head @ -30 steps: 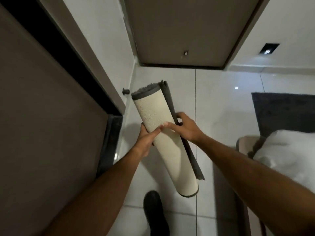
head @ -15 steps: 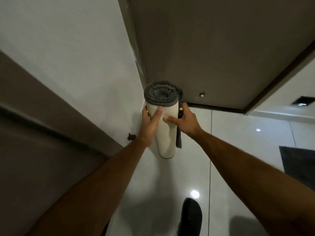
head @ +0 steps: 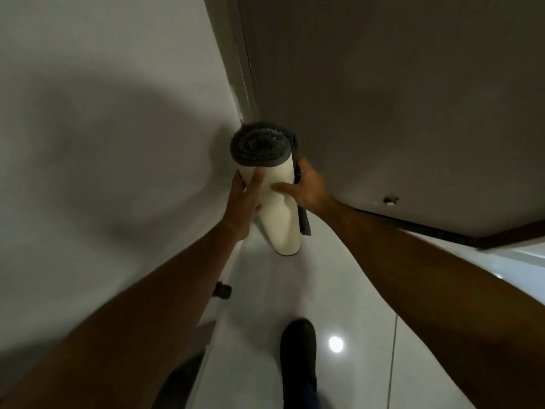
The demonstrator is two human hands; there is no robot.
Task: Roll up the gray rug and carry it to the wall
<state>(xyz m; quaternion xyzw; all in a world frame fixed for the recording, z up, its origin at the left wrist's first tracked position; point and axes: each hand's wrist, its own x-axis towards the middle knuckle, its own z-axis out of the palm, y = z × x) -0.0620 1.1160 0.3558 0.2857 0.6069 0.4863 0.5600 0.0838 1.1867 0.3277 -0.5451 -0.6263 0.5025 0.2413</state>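
The rolled gray rug (head: 281,214) stands nearly upright in the corner where the white wall (head: 118,113) meets the door. Its cream backing faces outward and the dark gray pile shows at the top end. The lower end sits at or just above the floor; I cannot tell which. My left hand (head: 243,202) grips the roll's left side, thumb across the front. My right hand (head: 306,190) holds the right side, fingers over the loose dark edge.
A brown door (head: 398,98) fills the upper right, with a small stopper fitting (head: 390,199) near its bottom. A door stop (head: 223,290) sticks out of the wall low down. My dark shoe (head: 298,358) stands on the glossy white tile floor (head: 368,305).
The rug has swung from a slanted hold to nearly upright and moved into the corner by the wall. I have stepped closer, and both hands have kept their grip.
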